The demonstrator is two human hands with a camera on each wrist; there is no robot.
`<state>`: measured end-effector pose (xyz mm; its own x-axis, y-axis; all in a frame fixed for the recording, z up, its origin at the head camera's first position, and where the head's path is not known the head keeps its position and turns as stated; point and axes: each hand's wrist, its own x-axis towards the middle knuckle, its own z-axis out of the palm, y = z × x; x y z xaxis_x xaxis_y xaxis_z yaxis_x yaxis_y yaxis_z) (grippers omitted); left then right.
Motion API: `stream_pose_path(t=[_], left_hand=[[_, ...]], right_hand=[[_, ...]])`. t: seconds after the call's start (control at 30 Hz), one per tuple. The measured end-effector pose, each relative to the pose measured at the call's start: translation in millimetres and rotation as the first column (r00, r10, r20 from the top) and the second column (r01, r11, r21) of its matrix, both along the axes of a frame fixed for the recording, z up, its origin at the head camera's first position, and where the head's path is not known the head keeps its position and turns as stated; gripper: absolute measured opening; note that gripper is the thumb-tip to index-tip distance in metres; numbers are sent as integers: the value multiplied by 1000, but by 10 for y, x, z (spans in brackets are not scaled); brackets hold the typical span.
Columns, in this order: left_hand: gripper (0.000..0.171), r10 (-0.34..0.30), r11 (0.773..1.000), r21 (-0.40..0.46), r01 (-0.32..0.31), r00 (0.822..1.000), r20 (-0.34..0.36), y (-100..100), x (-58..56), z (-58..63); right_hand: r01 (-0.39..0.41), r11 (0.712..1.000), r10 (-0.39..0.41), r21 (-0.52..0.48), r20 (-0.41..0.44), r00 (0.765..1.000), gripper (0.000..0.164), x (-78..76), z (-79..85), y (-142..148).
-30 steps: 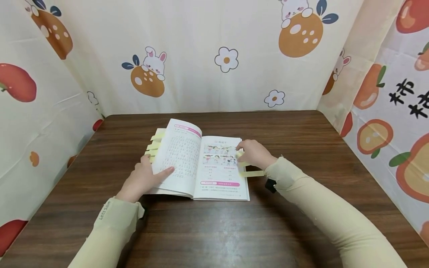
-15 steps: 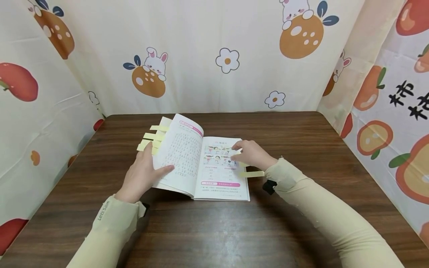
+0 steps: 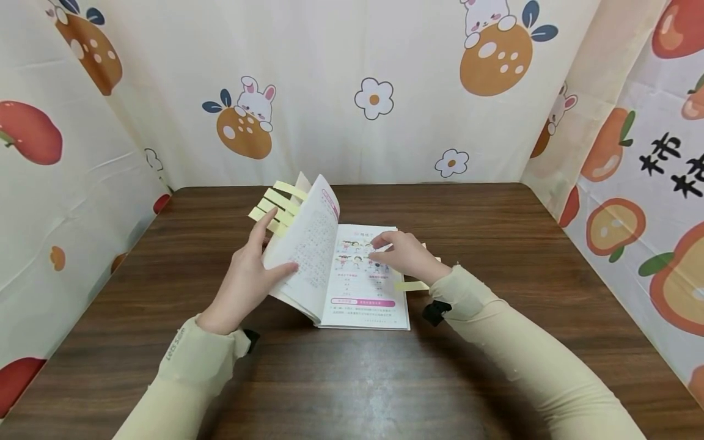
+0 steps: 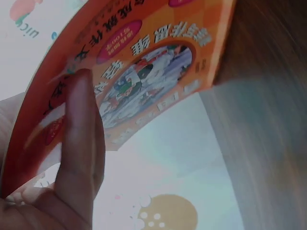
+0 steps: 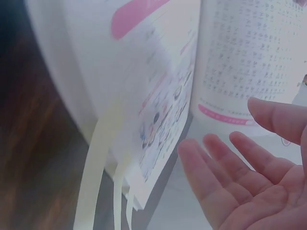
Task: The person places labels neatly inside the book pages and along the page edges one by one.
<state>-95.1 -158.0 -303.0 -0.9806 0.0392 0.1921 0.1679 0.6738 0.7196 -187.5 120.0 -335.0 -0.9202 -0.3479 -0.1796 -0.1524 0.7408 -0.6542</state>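
Note:
An open book lies on the table, its left half lifted and tilted up toward the right. My left hand grips that raised half, thumb on the printed page and fingers behind it. In the left wrist view the fingers lie against the orange-red cover. Several pale yellow sticky tabs stick out from the raised pages. Over the right-hand page, my right hand hovers with relaxed fingers. The right wrist view shows that hand holding nothing. More yellow tabs project from the right page edge.
The brown wooden table extends around the book. Behind it hangs a cream curtain with rabbits, fruit and flowers, and similar printed cloth encloses both sides.
My left hand has raised the book's left half and swung it up to the right, its tabs moving along. The right hand has shifted slightly left over the page, off the right-edge tabs.

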Motion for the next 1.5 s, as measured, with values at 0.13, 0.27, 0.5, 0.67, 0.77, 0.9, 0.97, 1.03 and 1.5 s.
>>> stream_pose_path(t=[0.13,0.27,0.5,0.67,0.77,0.9,0.97,1.03,1.5], left_hand=[[106,0,997,73,3,999,-43,102,20,-16],[108,-12,989,150,18,999,-42,201,38,-25],[105,-94,963,248,106,994,-59,351,65,-79],[88,-163,956,231,181,982,-94,436,93,-114],[73,-192,956,198,215,973,-128,485,103,-130],[54,-220,959,144,244,962,-162,546,109,-148],[47,-241,958,114,262,955,-170,575,110,-164],[46,-268,955,79,285,947,-175,609,112,-178],[60,-448,874,-232,427,893,-46,808,155,-338]], right_hand=[[4,994,0,-110,30,1000,43,10,-13,-33],[36,959,-4,-280,115,993,45,18,-44,-81],[57,905,17,-421,169,985,49,72,-47,-155],[67,852,35,-520,184,982,49,120,-24,-205],[98,806,28,-584,203,979,49,136,1,-226],[161,754,-15,-637,228,974,50,146,35,-235],[182,733,-33,-655,233,972,52,151,48,-234],[192,716,-39,-671,237,971,53,157,55,-225],[335,638,-122,-693,339,933,61,184,28,-59]])
